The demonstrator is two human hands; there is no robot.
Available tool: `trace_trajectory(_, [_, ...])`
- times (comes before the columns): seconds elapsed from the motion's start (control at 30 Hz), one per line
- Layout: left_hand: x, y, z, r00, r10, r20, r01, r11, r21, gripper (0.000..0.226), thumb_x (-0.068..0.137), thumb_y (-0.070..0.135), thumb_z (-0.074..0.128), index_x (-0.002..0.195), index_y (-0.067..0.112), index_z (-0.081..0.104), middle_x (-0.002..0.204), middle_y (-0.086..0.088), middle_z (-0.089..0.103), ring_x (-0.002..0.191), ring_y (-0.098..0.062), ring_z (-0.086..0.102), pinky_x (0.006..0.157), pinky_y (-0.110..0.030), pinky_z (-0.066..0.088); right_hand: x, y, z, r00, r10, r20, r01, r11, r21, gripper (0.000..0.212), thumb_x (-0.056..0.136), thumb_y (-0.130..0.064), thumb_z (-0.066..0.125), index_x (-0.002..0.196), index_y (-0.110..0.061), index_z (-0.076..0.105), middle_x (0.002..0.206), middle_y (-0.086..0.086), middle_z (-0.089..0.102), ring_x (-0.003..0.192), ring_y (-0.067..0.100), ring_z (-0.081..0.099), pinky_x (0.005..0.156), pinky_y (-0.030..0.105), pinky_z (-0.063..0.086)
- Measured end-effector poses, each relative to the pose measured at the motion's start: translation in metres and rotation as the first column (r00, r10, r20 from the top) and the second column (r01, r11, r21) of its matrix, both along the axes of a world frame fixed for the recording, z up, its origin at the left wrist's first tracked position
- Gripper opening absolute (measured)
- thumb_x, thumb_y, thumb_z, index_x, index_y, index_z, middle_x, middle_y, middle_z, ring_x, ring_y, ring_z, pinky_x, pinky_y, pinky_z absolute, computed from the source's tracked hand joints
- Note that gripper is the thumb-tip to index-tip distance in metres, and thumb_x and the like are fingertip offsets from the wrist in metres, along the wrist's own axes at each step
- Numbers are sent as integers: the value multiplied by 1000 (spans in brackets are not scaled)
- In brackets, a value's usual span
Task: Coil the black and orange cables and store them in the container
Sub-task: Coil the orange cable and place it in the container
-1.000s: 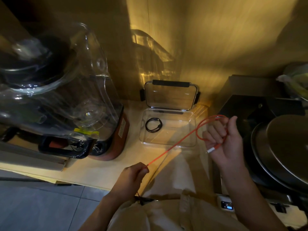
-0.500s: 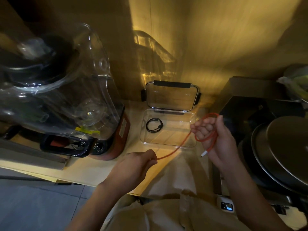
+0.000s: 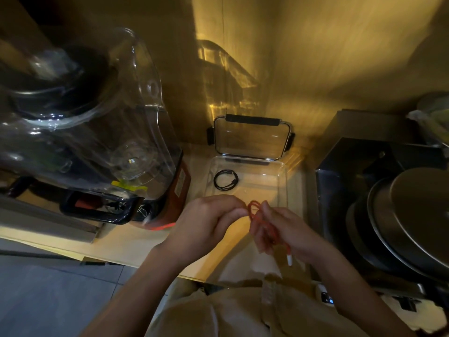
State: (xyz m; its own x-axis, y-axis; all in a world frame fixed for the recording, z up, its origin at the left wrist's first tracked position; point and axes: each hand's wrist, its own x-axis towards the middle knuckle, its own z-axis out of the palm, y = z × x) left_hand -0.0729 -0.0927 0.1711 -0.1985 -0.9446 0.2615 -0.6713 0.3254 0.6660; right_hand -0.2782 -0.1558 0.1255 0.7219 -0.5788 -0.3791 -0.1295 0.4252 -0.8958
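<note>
Hands came together fast: a second ago orange cable (image 3: 261, 218) was stretched taut between them, now bunched into loops. Left hand (image 3: 209, 222) pinched top of loops, right hand (image 3: 289, 235) closed around bundle, white plug dangling. So nearly coiled imo. Black cable (image 3: 226, 180) already coiled inside clear container (image 3: 283, 181), lid open. Blender (image 3: 97, 132) label too blurry, no readable writing

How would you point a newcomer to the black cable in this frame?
Start at the big blender on the left of the counter; just right of it sits a clear container with its lid propped open behind. The black cable lies coiled in its back left corner, the only thing inside, unlike the orange cable held in both hands.
</note>
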Motion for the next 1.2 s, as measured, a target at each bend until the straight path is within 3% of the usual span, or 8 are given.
trace_trajectory(0.1, [-4, -4, 1, 995, 75, -60, -76, 997, -18, 15, 98, 26, 59, 92, 16, 67, 73, 32, 50, 67, 14, 52, 63, -7, 37, 5, 8, -4, 988, 80, 133, -97, 987, 126, 66, 100, -58, 26, 82, -8, 64, 47, 1, 49, 41, 14, 39, 49, 30, 29])
trace_trajectory(0.2, [-7, -6, -1, 984, 121, -128, -119, 993, 18, 16, 98, 27, 58, 90, 16, 66, 68, 19, 56, 62, 1, 57, 56, -16, 43, 8, 13, -4, 943, 78, 325, -178, 940, 290, 68, 98, -62, 23, 74, -10, 59, 44, -2, 40, 39, 14, 29, 47, 32, 21])
trace_trajectory(0.37, [-9, -5, -11, 954, 193, -229, -171, 979, 114, 15, 96, 33, 58, 87, 24, 64, 69, 5, 65, 63, -13, 62, 56, -34, 50, 3, 9, 3, 789, -53, 612, -286, 850, 442, 60, 95, -61, 38, 66, -12, 57, 44, 0, 32, 38, 12, 27, 44, 27, 25])
trace_trajectory(0.5, [-11, -2, -22, 924, 250, -290, -195, 959, 206, 17, 95, 35, 58, 85, 23, 64, 69, -1, 63, 64, -15, 60, 57, -22, 47, 3, 8, 9, 668, -206, 715, -307, 799, 517, 53, 101, -46, 42, 65, -10, 57, 41, 0, 23, 36, 12, 21, 44, 25, 28])
trace_trajectory(0.7, [-5, 10, -37, 882, 323, -342, -202, 917, 343, 16, 95, 32, 58, 89, 19, 66, 65, -11, 57, 57, -5, 54, 57, -19, 43, -3, -2, 8, 535, -377, 756, -236, 793, 562, 59, 105, -44, 26, 68, -9, 56, 41, -3, 22, 36, 10, 17, 48, 26, 26])
trace_trajectory(0.83, [-5, 14, -44, 886, 325, -331, -174, 894, 412, 11, 98, 27, 58, 95, 20, 67, 65, -11, 59, 54, -1, 55, 54, -15, 43, -8, -9, 4, 498, -463, 734, -115, 803, 585, 57, 105, -44, 28, 68, -11, 55, 47, -1, 34, 40, 12, 30, 49, 27, 29])
trace_trajectory(1.1, [-6, 22, -53, 913, 308, -267, -146, 860, 489, 14, 98, 26, 59, 106, 31, 69, 65, 3, 64, 51, -3, 56, 50, -15, 43, -21, -21, 11, 439, -683, 585, 295, 724, 624, 55, 103, -51, 29, 63, -21, 52, 48, -8, 25, 43, 7, 24, 49, 22, 35])
trace_trajectory(1.2, [-7, 24, -51, 933, 263, -247, -101, 847, 521, 18, 99, 24, 56, 109, 36, 66, 68, 13, 64, 56, -2, 58, 47, -13, 43, -20, -23, 13, 407, -721, 561, 388, 692, 609, 51, 102, -51, 31, 65, -21, 51, 46, -7, 34, 42, 7, 35, 51, 23, 38])
